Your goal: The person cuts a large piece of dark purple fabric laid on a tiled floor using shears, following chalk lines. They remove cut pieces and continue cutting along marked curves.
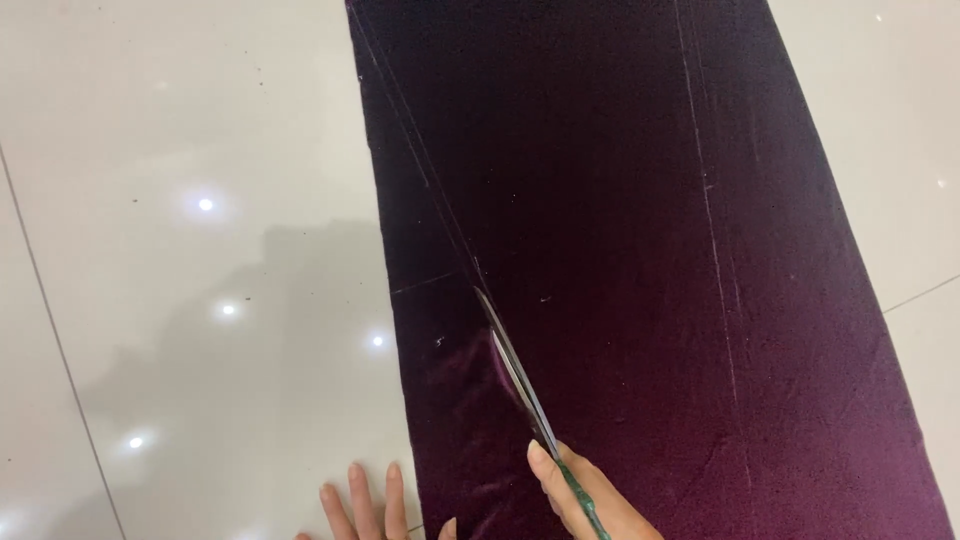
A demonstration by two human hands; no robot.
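A long strip of dark purple velvet fabric (620, 230) lies flat on the floor, marked with faint chalk lines. My right hand (585, 495) grips green-handled scissors (515, 365) whose blades are slightly apart and point up along a diagonal chalk line, partway into the cloth. My left hand (365, 505) rests with fingers spread on the tile at the bottom edge, beside the fabric's left edge, thumb touching the cloth. Most of both hands is cut off by the frame.
Glossy white floor tiles (180, 250) surround the cloth, with grout lines and reflected ceiling lights. Small specks of lint dot the tiles and fabric.
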